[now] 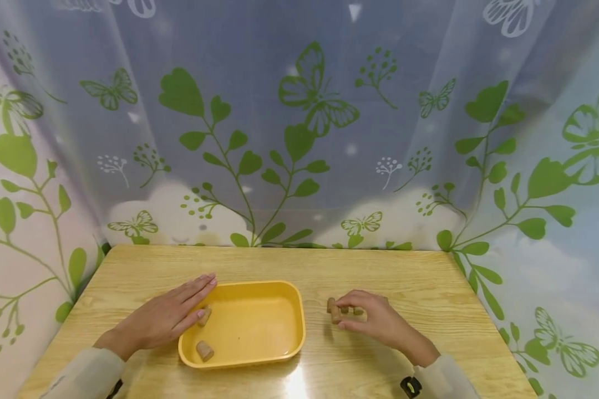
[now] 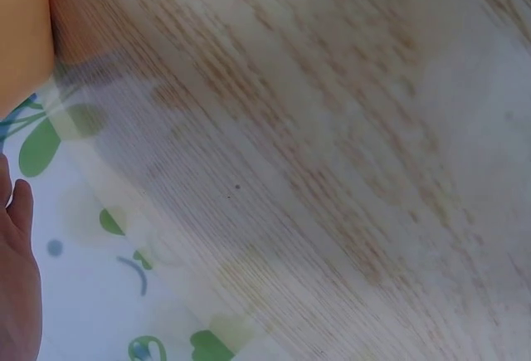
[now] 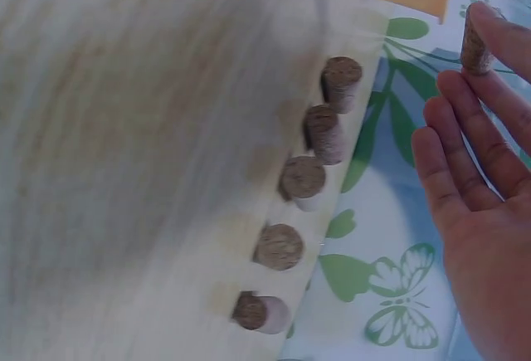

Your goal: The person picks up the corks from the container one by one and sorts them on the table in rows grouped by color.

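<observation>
My right hand (image 1: pixel 371 317) pinches a cork stopper (image 3: pixel 475 50) between thumb and fingertips, above the table to the right of the yellow tray (image 1: pixel 304 327). Its other fingers stretch out loosely in the right wrist view. Several more corks (image 3: pixel 303 177) stand or lie in a row on the table there; in the head view the hand hides most of them. My left hand (image 1: pixel 162 316) rests over the tray's left rim, fingers extended. Inside the tray, one cork (image 1: pixel 204 350) lies at the front left. Another cork (image 1: pixel 205 315) lies near the left thumb, partly covered by it.
The wooden table (image 1: pixel 399 271) reaches back to a curtain (image 1: pixel 259 127) printed with green leaves and butterflies, which also hangs along both sides. A dark band (image 1: pixel 410 386) sits at the right wrist, by the sleeve.
</observation>
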A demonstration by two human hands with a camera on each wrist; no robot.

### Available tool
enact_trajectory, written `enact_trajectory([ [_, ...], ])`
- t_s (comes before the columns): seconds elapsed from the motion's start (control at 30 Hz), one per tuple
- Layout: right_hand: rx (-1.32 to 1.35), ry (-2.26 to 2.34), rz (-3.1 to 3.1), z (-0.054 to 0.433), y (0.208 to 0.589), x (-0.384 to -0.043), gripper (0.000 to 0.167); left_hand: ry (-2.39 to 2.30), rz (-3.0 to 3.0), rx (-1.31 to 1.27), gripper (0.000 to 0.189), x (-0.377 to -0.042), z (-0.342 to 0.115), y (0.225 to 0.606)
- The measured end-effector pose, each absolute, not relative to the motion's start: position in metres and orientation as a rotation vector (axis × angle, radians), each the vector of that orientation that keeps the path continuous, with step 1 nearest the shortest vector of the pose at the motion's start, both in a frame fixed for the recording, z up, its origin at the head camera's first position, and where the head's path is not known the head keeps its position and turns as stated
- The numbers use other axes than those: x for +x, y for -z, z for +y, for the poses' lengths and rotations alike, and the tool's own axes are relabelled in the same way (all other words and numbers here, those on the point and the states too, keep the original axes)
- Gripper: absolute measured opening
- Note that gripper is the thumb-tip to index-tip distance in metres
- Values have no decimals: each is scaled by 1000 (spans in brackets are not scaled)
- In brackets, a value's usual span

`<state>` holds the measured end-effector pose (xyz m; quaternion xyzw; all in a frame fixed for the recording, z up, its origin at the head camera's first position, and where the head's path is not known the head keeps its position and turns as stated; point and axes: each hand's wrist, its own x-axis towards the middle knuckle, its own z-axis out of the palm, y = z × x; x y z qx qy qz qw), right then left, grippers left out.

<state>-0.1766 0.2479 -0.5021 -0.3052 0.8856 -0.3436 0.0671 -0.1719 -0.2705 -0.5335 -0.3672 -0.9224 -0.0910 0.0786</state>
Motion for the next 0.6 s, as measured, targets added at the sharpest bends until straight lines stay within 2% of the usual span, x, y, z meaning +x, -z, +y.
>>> enact_trajectory([
  [0.6,-1048,850,2739,245,528,-169,40,344,-2808,-1092,63,-172,-269,531],
])
